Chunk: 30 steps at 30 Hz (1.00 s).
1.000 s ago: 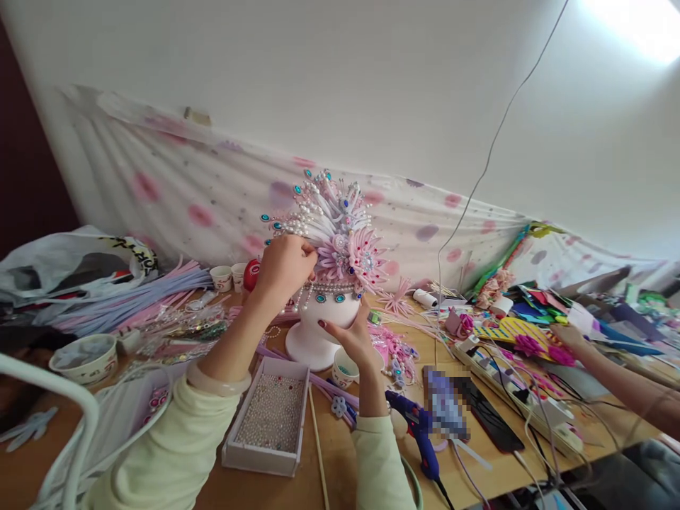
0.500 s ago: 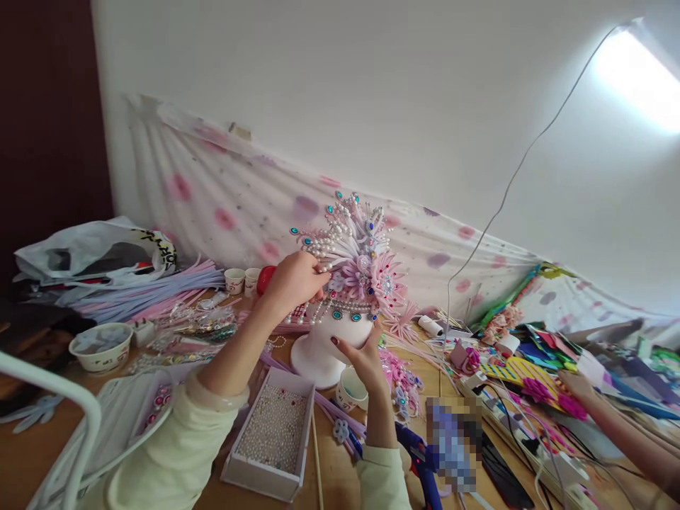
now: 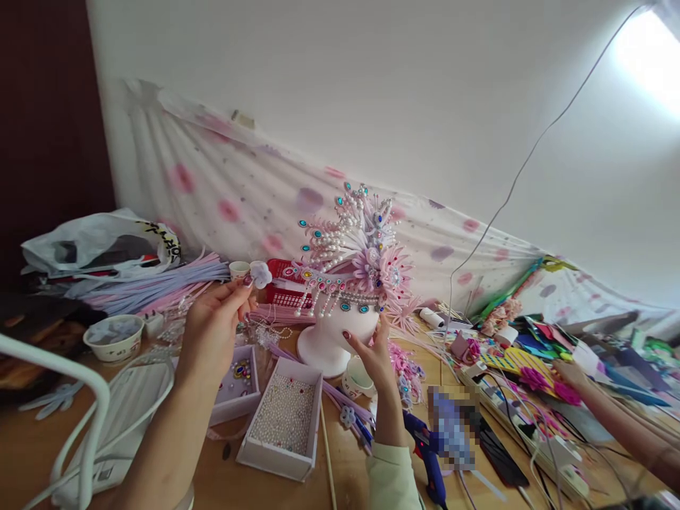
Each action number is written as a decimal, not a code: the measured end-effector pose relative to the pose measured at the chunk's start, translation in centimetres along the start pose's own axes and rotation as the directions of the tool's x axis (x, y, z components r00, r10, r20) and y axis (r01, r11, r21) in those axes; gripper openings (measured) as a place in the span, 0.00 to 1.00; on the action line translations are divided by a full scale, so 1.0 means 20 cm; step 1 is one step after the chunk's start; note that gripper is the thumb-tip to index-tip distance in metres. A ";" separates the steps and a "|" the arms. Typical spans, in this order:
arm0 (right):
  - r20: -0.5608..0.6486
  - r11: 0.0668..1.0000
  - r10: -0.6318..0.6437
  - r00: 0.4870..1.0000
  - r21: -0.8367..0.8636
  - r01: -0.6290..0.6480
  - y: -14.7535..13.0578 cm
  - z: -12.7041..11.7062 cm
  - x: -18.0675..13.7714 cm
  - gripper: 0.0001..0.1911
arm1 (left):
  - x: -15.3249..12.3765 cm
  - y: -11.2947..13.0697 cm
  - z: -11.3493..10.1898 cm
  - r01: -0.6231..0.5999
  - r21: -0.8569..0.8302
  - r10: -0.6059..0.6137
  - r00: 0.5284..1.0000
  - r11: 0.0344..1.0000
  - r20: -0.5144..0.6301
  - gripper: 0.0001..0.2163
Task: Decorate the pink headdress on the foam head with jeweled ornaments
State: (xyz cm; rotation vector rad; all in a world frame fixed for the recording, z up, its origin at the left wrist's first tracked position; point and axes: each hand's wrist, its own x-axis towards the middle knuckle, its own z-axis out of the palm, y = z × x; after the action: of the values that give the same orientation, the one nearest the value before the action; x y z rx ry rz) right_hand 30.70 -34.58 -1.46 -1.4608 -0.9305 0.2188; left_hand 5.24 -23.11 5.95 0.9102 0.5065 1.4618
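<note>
A white mannequin head point(image 3: 340, 329) stands on the table wearing a tall headdress point(image 3: 355, 244) of pink and lilac flowers, pearl sprays and blue-green gems. My left hand point(image 3: 223, 312) is raised left of the headdress, apart from it, pinching a small pale fabric flower point(image 3: 261, 274) between thumb and fingertips. With thumb and fingers apart around its lower right side, my right hand point(image 3: 372, 354) holds the mannequin head; some fingers are hidden behind it. A white box of pearl beads point(image 3: 284, 418) lies in front, beside a second box with gems point(image 3: 238, 382).
A blue glue gun point(image 3: 429, 453) lies right of my right forearm, near a black phone point(image 3: 499, 453) and a power strip point(image 3: 563, 474). A paper bowl point(image 3: 114, 347) and a white lamp arm point(image 3: 88, 397) are at left. Another person's hand point(image 3: 568, 375) rests at right.
My left hand has moved left and down, away from the headdress, with the pale flower now showing in its fingertips. The headdress's left strip and its pearl tassels are uncovered. My right hand stays.
</note>
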 end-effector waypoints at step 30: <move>0.134 0.983 0.064 0.989 0.160 -0.085 -0.28 0.10 -0.49 0.14 | 0.10 -0.19 0.16 -0.374 0.527 0.287 0.927 0.763 0.241 0.08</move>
State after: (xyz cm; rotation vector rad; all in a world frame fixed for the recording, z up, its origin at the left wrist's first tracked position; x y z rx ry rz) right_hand 20.81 -40.38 -0.69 -1.3408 -0.9392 0.4403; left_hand 10.21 -21.42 5.28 1.6436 0.7153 1.5693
